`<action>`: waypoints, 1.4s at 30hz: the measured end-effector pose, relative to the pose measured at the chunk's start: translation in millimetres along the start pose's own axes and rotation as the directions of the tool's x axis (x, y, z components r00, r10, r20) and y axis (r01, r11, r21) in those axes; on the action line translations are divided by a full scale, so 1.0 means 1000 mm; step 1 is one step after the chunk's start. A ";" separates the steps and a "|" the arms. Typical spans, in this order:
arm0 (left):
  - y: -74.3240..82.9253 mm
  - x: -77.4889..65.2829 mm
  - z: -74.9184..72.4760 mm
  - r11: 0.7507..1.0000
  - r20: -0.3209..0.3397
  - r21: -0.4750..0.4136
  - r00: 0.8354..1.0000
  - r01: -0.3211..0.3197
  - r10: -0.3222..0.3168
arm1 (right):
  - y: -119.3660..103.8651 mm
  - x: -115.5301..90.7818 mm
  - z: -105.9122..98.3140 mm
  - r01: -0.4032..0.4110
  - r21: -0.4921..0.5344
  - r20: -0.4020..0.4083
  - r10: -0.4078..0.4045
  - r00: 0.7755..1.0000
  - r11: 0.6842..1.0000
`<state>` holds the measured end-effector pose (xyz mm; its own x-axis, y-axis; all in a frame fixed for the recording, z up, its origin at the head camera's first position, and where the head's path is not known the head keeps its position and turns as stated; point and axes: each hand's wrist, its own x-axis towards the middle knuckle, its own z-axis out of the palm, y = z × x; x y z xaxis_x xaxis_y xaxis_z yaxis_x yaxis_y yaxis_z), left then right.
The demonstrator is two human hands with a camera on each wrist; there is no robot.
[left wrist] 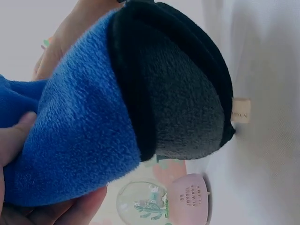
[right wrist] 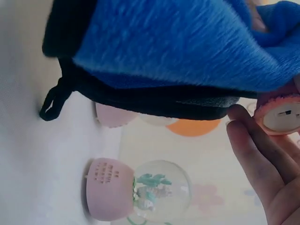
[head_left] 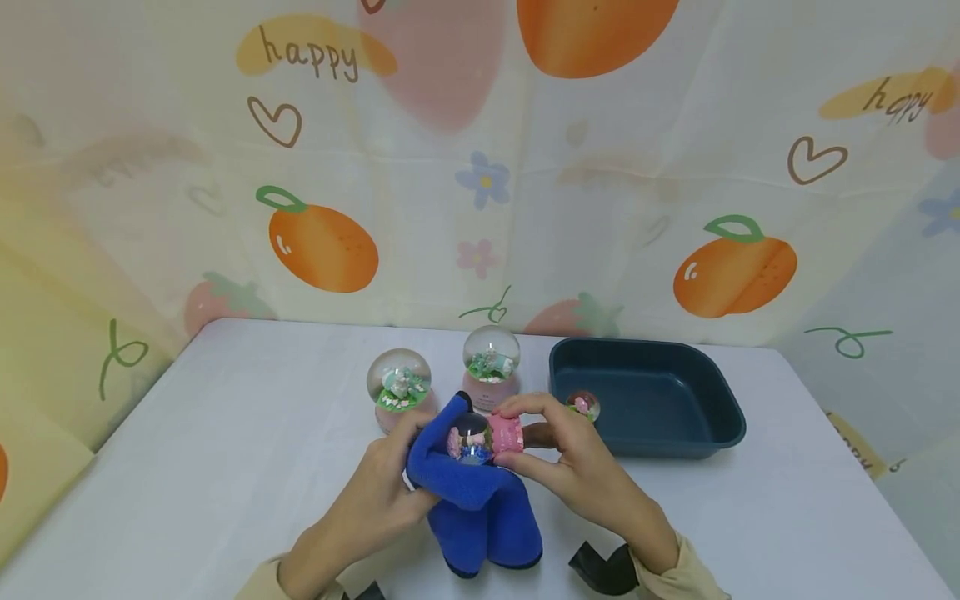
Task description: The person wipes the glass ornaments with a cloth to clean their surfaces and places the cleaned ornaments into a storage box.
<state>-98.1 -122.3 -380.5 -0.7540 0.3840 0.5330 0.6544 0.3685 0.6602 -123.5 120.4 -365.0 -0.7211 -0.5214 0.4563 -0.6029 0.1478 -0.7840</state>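
Observation:
My left hand [head_left: 375, 496] holds a blue plush cloth [head_left: 480, 487] with black edging, draped so that its lower folds hang down. In the left wrist view the grey reverse side of the cloth [left wrist: 187, 98] shows, with a small tag at its edge. My right hand [head_left: 581, 454] pinches the pink base of a small snow globe [head_left: 507, 434] between thumb and fingers. The globe lies on its side, its glass ball nestled in the cloth and pointing left. From the right wrist, the base's round underside [right wrist: 283, 116] is visible near the fingertips.
Two larger snow globes on pink bases stand behind my hands, one at left [head_left: 400, 385] and one further back [head_left: 491, 358]. A dark blue-green basin [head_left: 675, 446] sits to the right, with another small snow globe [head_left: 583, 405] at its left side, partly hidden by my right hand.

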 end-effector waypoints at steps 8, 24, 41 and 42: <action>-0.002 0.000 -0.001 0.997 0.032 -0.056 0.999 0.046 -0.044 | 0.001 -0.001 0.000 0.093 -0.071 0.001 -0.093 0.996 0.993; 0.000 0.000 -0.005 0.997 -0.003 -0.071 1.000 0.018 -0.018 | 0.010 0.001 -0.003 0.246 -0.047 0.006 -0.246 0.969 0.968; -0.006 0.001 -0.005 0.976 -0.066 -0.124 0.983 -0.177 0.170 | 0.001 -0.003 -0.011 0.108 0.057 -0.040 -0.106 0.994 0.993; -0.006 0.001 -0.005 0.976 -0.066 -0.129 0.983 -0.177 0.170 | 0.001 -0.003 -0.012 0.112 0.056 -0.036 -0.110 0.993 0.992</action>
<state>-103.1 -128.3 -381.6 -0.6339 0.3845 0.6710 0.7647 0.1824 0.6180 -126.0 132.0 -362.2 -0.6622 -0.5037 0.5548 -0.6598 0.0409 -0.7503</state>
